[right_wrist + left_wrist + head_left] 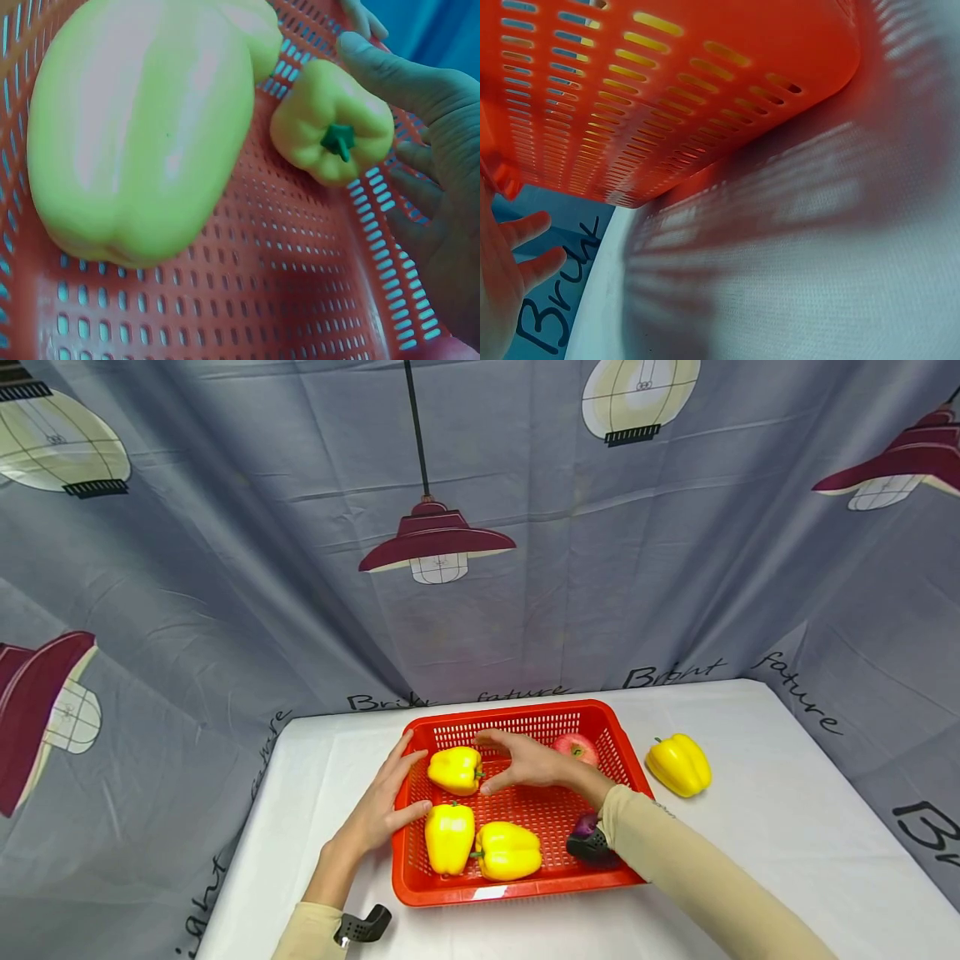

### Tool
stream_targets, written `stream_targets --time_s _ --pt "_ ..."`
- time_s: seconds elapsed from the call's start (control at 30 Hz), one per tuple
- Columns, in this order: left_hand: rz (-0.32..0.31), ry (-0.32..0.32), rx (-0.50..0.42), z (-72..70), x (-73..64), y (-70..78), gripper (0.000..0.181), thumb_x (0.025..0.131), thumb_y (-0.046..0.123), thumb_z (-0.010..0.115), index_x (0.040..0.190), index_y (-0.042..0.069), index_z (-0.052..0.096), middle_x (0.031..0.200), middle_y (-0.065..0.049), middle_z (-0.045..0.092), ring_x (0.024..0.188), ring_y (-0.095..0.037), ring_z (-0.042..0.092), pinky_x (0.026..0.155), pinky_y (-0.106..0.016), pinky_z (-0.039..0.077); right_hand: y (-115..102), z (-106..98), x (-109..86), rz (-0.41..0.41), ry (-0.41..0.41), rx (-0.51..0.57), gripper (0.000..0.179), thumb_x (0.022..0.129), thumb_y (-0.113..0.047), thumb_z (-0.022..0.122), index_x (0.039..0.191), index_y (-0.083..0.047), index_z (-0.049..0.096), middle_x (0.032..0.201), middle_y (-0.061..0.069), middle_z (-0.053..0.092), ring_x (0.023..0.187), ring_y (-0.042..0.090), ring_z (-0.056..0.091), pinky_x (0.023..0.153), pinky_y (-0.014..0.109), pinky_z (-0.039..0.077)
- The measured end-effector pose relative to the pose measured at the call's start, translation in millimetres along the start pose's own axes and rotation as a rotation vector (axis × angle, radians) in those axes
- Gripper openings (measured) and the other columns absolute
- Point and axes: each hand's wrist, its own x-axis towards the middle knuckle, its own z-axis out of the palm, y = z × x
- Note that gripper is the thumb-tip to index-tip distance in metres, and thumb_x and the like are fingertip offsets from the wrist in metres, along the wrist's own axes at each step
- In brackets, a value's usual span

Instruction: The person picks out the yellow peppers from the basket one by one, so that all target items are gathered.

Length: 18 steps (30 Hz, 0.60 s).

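A red plastic basket (536,892) holds several things, among them three yellow bell peppers. One bell pepper (455,770) lies at the back left, another bell pepper (449,837) at the front left, and a third bell pepper (507,851) beside it at the front. My left hand (378,810) rests at the left rim, fingers spread and thumb reaching over the edge. Inside the basket, my right hand (528,760) is held with thumb and fingers apart just right of the back-left pepper, holding nothing. In the right wrist view that pepper (334,124) shows its green stem toward the hand.
A red apple (576,747) sits at the basket's back right, partly behind the right wrist. Farther forward, a dark purple thing (584,825) is mostly hidden by the wrist camera. Another yellow bell pepper (679,765) lies on the white table (757,827), right of the basket.
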Motion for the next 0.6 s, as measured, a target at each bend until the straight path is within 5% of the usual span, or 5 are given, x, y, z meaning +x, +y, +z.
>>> stream_targets --time_s 0.6 --pt "0.014 -0.002 0.002 -1.2 0.5 0.7 0.074 0.089 0.04 0.066 0.15 0.004 0.044 0.169 -0.004 0.012 0.151 -0.028 0.019 0.111 -0.066 0.026 6 19 20.3 0.004 0.054 0.005 0.088 0.079 -0.028 0.088 0.151 -0.007 0.042 0.149 0.007 0.05 0.135 0.023 0.046 0.112 0.043 0.037"
